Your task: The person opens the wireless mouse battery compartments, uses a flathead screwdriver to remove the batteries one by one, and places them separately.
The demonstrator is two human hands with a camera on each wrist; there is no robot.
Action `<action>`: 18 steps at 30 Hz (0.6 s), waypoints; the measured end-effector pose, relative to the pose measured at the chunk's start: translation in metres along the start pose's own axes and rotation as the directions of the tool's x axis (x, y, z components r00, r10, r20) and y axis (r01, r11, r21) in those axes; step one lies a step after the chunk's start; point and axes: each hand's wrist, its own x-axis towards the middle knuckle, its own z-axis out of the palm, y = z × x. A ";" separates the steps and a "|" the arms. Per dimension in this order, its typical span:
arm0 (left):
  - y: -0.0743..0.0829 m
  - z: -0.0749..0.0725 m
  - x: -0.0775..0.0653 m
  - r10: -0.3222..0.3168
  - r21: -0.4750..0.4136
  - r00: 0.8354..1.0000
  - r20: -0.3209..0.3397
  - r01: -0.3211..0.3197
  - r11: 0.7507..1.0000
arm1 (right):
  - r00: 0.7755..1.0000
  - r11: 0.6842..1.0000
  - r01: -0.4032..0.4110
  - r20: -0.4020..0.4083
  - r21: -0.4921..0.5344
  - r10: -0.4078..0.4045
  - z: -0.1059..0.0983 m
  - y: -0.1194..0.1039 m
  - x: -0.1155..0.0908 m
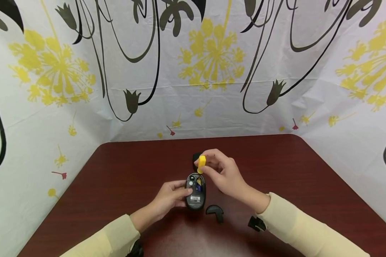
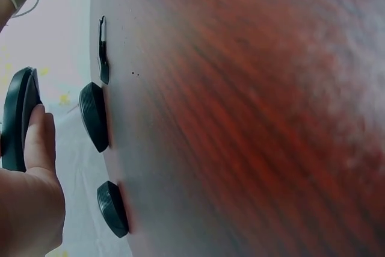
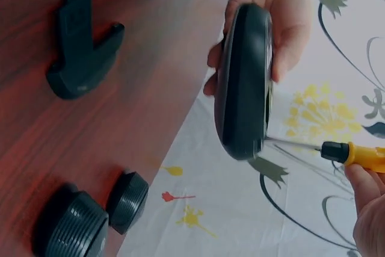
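My left hand (image 1: 168, 198) grips a black computer mouse (image 1: 195, 203), its underside turned up toward the head camera. A battery (image 1: 198, 185) shows in the open compartment. In my right hand (image 1: 225, 176) is a screwdriver with a yellow handle (image 1: 201, 164), pinched between thumb and fingers. Seen from the right wrist, the screwdriver's metal shaft (image 3: 295, 143) reaches the end of the mouse (image 3: 243, 88) near its underside; exact contact of the tip cannot be told. The mouse is held above the table. A black battery cover (image 1: 216, 211) lies on the table, right of the mouse.
Two black ridged round pieces (image 3: 75, 227) stand on the dark red wooden table (image 1: 141, 160); in the head view they are partly hidden behind the right hand. A patterned white cloth (image 1: 212, 110) hangs beyond the table's back edge.
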 end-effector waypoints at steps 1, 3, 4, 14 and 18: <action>0.000 0.001 0.000 0.002 -0.002 1.000 0.003 -0.002 1.000 | 1.000 1.000 -0.026 -0.003 0.008 0.026 -0.002 0.001 0.001; -0.002 0.002 0.001 -0.002 -0.007 1.000 0.006 0.002 1.000 | 0.997 0.996 -0.081 -0.004 0.033 0.081 -0.006 0.003 0.004; -0.002 0.003 0.001 -0.003 -0.007 1.000 0.007 0.003 1.000 | 0.994 0.993 -0.111 -0.004 0.047 0.111 -0.008 0.004 0.006; -0.004 0.006 0.000 -0.020 0.003 1.000 0.001 0.020 1.000 | 0.936 0.922 -0.351 0.031 0.163 0.351 -0.025 0.022 0.017; -0.003 0.008 -0.001 -0.018 0.001 1.000 0.007 0.017 1.000 | 0.908 0.883 -0.415 0.034 0.218 0.418 -0.030 0.027 0.020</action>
